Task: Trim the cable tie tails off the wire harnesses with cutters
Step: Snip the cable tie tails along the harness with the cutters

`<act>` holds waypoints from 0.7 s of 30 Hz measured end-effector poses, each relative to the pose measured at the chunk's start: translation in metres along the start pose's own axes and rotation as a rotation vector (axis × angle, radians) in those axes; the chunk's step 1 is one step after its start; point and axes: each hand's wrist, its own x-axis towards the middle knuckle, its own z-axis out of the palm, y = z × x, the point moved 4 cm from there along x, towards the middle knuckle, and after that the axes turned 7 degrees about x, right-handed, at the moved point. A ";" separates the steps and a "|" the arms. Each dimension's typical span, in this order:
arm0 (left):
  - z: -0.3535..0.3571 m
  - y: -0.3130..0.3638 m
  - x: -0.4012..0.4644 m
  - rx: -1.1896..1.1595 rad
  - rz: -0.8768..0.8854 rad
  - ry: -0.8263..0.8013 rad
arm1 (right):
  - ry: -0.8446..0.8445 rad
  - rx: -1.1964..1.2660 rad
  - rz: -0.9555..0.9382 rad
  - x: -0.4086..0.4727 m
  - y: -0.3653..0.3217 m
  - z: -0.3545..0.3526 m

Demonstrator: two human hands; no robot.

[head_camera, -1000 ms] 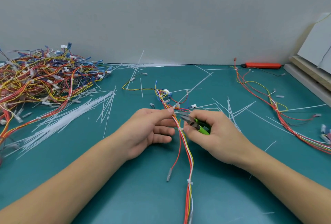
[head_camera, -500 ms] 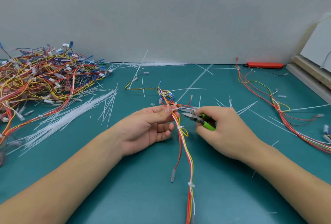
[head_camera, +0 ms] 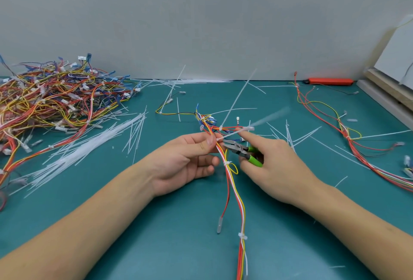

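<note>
Everywhere, cut tie tails [head_camera: 73, 152] litter the teal mat [head_camera: 178, 246] below a grey wall [head_camera: 201, 22].

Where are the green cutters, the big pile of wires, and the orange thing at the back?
cutters [head_camera: 242, 150]: head view, on the metal head.
pile of wires [head_camera: 51, 98]: head view, middle of the heap.
orange thing [head_camera: 330, 81]: head view, middle of its body.

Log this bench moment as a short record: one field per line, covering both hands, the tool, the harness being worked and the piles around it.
left hand: left hand pinches the harness near a cable tie
right hand: right hand grips the cutters
cutters: green handles, nose pointing at the harness by the left fingertips
uncut tail: white tie tail sticks up and away from the harness
left pile: heap of harnesses at far left
offcuts: loose white tails on the teal mat
far right: second harness, orange tool
</note>
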 end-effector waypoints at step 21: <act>-0.002 -0.001 0.001 0.033 -0.018 0.026 | 0.040 0.060 0.033 -0.001 0.006 0.000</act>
